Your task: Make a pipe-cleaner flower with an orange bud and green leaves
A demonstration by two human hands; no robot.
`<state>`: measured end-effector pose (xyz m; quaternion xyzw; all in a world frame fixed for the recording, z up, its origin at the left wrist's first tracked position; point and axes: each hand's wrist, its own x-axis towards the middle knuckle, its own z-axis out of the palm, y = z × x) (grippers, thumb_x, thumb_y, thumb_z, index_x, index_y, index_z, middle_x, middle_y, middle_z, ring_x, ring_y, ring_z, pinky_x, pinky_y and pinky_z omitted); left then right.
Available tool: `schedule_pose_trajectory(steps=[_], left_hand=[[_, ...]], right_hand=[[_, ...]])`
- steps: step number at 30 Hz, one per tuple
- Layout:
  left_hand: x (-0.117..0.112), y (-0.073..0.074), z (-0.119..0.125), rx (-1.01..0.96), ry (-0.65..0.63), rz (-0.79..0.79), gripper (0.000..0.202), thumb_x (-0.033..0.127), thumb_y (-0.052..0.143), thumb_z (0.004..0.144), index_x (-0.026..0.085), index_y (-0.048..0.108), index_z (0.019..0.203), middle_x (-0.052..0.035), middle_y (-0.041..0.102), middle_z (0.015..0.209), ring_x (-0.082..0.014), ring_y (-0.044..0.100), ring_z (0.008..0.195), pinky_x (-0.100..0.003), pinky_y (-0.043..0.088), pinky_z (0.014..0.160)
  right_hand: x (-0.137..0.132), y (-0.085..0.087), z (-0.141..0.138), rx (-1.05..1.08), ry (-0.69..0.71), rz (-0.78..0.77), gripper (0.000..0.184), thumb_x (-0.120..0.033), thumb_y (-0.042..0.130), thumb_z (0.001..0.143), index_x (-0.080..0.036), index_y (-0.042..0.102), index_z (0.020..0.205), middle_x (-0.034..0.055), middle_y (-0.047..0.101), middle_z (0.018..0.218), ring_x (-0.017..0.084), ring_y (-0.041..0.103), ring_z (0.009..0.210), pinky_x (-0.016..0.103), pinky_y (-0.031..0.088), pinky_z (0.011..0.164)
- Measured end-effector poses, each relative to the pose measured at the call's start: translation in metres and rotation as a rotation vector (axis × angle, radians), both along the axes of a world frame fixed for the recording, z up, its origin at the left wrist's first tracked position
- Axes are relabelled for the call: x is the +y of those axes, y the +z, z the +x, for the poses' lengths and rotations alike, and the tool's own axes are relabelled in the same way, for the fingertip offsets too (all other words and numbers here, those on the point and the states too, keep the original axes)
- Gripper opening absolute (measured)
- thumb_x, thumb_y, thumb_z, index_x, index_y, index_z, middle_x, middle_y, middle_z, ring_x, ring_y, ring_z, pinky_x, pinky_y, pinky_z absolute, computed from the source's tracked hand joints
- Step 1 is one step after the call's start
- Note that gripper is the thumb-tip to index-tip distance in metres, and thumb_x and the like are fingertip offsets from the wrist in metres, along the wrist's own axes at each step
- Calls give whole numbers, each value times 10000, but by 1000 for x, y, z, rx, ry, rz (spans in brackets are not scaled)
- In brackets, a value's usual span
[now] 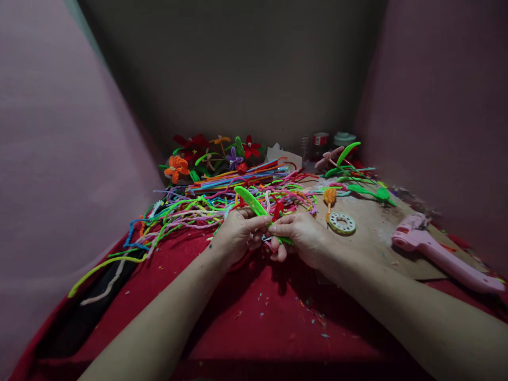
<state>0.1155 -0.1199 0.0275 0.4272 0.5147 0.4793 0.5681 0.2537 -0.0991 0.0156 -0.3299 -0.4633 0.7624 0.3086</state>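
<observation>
My left hand (243, 233) and my right hand (296, 235) meet over the red cloth, both with fingers pinched. Between them is a bright green pipe-cleaner leaf (252, 201), its long blade slanting up and left out of my left fingers. My right thumb and forefinger pinch the green piece at its lower end, where more green shows beneath my fingers. A red fuzzy piece (278, 209) stands just behind my right fingertips; whether it is joined to the leaf I cannot make out. Loose pipe cleaners (190, 211) in many colours lie right behind my hands.
A pink hot glue gun (444, 254) lies on a brown board (391, 264) at the right. A spool (342, 223) and an orange fuzzy bud (329, 196) are nearer. Finished pipe-cleaner flowers (177, 168) and jars (320, 143) line the back. Scraps dot the red cloth (286, 328).
</observation>
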Motion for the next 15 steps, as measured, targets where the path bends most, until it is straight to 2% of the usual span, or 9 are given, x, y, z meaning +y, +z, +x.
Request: schedule_pose_trajectory(steps=[3,6,9,13,15], left_hand=[[-2,0,2,87,35,51,265,291,681,635,146,474,552,59,430,413,-32,326,328,-171,214,330],[-5,1,7,212,128,159,252,304,654,660,139,501,548,55,436,407,-36,344,328,-172,221,332],[-5,1,8,242,187,160,239,309,649,660,142,512,559,54,444,407,-44,364,329,-175,240,339],[0,0,1,155,105,72,280,358,659,651,154,484,573,59,427,410,-42,323,315,-179,217,324],[2,3,-6,192,86,98,285,391,666,650,156,505,629,55,446,453,-50,347,340,-185,264,341]], right_hand=[[1,-1,0,-8,-6,44,207,-69,492,778,-110,553,584,-7,563,427,91,496,294,242,492,426],[1,-2,-1,-33,-18,56,196,-81,511,773,-109,565,587,-8,570,442,85,505,308,210,461,394],[1,-2,-2,-48,-23,49,209,-82,506,779,-113,563,580,-3,577,444,80,504,310,185,426,364],[2,1,1,-80,-16,82,228,-67,481,786,-114,552,574,7,581,440,79,498,299,172,385,333],[4,3,3,-116,-13,94,238,-53,478,778,-119,535,556,9,578,434,83,498,294,176,379,325]])
